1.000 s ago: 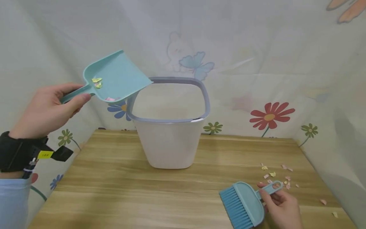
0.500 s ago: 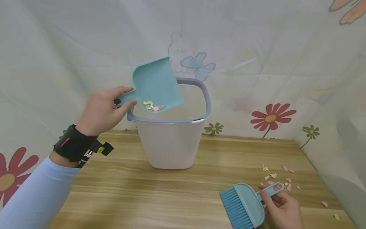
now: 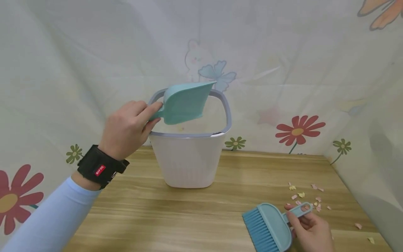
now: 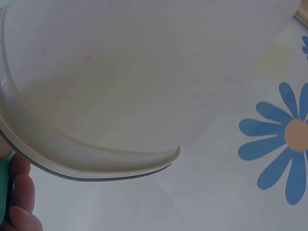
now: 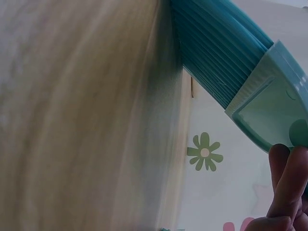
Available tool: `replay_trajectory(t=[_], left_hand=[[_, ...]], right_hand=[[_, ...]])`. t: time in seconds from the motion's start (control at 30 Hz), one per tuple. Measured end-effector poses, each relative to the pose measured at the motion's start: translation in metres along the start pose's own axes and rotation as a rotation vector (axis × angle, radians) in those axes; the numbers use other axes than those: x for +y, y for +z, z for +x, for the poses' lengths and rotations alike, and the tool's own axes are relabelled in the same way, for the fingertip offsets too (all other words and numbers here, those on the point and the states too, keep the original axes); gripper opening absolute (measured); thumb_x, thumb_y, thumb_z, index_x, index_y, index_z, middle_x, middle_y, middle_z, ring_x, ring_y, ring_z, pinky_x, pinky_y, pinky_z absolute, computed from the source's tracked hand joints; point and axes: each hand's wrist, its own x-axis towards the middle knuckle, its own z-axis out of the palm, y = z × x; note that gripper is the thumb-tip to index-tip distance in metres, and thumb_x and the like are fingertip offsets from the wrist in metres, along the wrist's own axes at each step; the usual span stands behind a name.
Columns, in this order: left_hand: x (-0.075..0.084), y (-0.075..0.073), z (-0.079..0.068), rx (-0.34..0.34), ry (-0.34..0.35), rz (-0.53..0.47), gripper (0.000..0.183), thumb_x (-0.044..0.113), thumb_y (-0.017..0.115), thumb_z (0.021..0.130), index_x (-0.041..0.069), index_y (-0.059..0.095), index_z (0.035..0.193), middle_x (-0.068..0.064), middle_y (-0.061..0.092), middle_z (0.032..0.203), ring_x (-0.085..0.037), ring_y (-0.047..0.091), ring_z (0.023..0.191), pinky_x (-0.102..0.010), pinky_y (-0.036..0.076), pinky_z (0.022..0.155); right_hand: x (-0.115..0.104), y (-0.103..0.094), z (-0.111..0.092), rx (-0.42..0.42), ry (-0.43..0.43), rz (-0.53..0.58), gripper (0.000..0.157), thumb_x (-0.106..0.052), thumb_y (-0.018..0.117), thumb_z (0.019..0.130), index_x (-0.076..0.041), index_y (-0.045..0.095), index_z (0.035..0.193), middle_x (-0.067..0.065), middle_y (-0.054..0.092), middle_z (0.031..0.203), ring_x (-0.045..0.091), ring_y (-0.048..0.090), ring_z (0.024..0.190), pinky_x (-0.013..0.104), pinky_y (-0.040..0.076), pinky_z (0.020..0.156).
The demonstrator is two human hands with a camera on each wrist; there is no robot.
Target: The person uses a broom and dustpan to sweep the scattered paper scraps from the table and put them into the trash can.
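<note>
In the head view my left hand (image 3: 127, 124) grips the handle of a light-blue dustpan (image 3: 186, 105). The pan is tipped on its side over the mouth of a white bin (image 3: 190, 162) with a grey-blue rim. A few tiny specks (image 3: 181, 129) show inside the bin below the pan. In the left wrist view the bin (image 4: 144, 96) fills most of the picture, with my fingers (image 4: 23, 192) at the lower left. My right hand (image 3: 310, 229) holds a blue hand brush (image 3: 274, 224) by its handle, low at the right. The right wrist view shows the brush's bristles (image 5: 224, 48) close to the tabletop.
Scattered pink and yellow paper scraps (image 3: 301, 195) lie on the wooden table (image 3: 141, 217), beyond and to the right of the brush. A white curtain (image 3: 258, 45) printed with flowers surrounds the table at the back and sides.
My left hand has carried the dustpan right, over the bin, and turned it onto its side. The scraps seen in the pan before no longer show there. The right hand keeps its place.
</note>
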Motion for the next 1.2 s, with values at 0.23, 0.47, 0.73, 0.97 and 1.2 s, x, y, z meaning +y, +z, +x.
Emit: replay_trajectory(t=[0.23,0.47,0.73,0.97,1.2], left_hand=[[0.005,-0.008,-0.006,0.047,-0.078,-0.048,0.044,0.008,0.083,0.086,0.001,0.07,0.128,-0.018,0.074,0.094,-0.034,0.068,0.079,-0.049,0.056,0.065],[0.01,-0.023,-0.026,0.055,-0.228,-0.2,0.04,0.009,0.079,0.088,-0.004,0.071,0.125,-0.018,0.075,0.096,-0.024,0.061,0.068,-0.03,0.049,0.065],[0.035,-0.036,-0.063,-0.014,-0.274,-0.414,0.041,0.004,0.079,0.088,0.0,0.071,0.128,-0.014,0.077,0.105,-0.007,0.051,0.066,-0.014,0.04,0.061],[0.064,-0.037,-0.103,-0.061,-0.253,-0.502,0.035,0.01,0.079,0.091,0.0,0.072,0.123,-0.01,0.077,0.102,-0.005,0.058,0.071,-0.014,0.046,0.063],[0.089,-0.02,-0.138,-0.114,-0.187,-0.661,0.036,0.014,0.08,0.092,0.007,0.07,0.126,-0.003,0.076,0.107,-0.001,0.061,0.078,-0.012,0.049,0.064]], right_hand=[[0.002,0.001,0.0,0.008,-0.023,0.012,0.027,-0.011,0.072,0.098,0.006,0.073,0.119,-0.023,0.074,0.082,0.005,0.068,0.062,0.028,0.053,0.048],[0.004,-0.001,0.0,-0.001,-0.031,-0.009,0.024,-0.009,0.072,0.098,0.005,0.073,0.118,-0.011,0.076,0.082,0.008,0.067,0.061,0.029,0.053,0.049],[0.005,-0.002,0.0,0.004,-0.051,0.007,0.023,-0.008,0.072,0.097,0.005,0.074,0.116,-0.019,0.075,0.084,0.008,0.068,0.062,0.029,0.053,0.049],[0.003,-0.002,-0.003,0.02,-0.085,-0.018,0.022,-0.008,0.072,0.097,0.005,0.075,0.114,-0.029,0.07,0.088,0.003,0.067,0.062,0.028,0.053,0.049],[0.003,-0.003,-0.004,0.027,-0.088,-0.014,0.019,-0.007,0.073,0.096,0.003,0.076,0.113,-0.029,0.07,0.088,0.0,0.068,0.067,0.027,0.054,0.051]])
